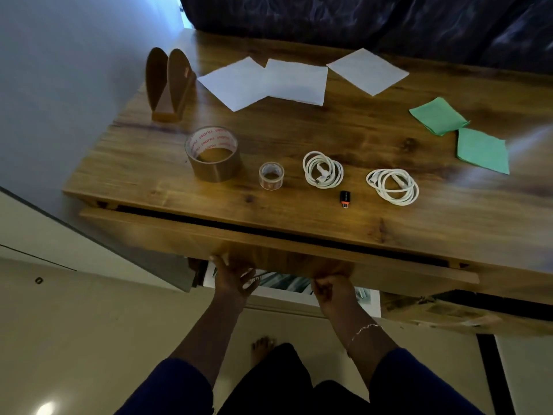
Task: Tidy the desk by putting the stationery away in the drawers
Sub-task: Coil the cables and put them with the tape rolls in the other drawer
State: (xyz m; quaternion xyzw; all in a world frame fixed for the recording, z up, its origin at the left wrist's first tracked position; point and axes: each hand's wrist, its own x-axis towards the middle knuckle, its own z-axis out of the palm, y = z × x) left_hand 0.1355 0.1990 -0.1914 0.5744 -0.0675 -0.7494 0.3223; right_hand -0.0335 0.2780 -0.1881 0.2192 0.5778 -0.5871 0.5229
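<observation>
A wooden desk (329, 124) carries a brown tape roll (213, 153), a small clear tape roll (271, 176), two coiled white cables (323, 170) (392, 186), a small black and orange adapter (345, 199), white paper sheets (263, 82) (367, 71) and green paper squares (437, 116) (481, 151). The top drawer front (179, 232) stands slightly out, with a dark gap behind it. My left hand (233, 278) and my right hand (332, 290) both grip the drawer's lower edge from below; the fingertips are hidden under it.
A wooden stand with two oval uprights (169, 85) sits at the desk's back left. Dark fabric (359, 19) lies behind the desk. A lower drawer (449, 313) shows at the right. Pale floor and my bare foot (261, 348) are below.
</observation>
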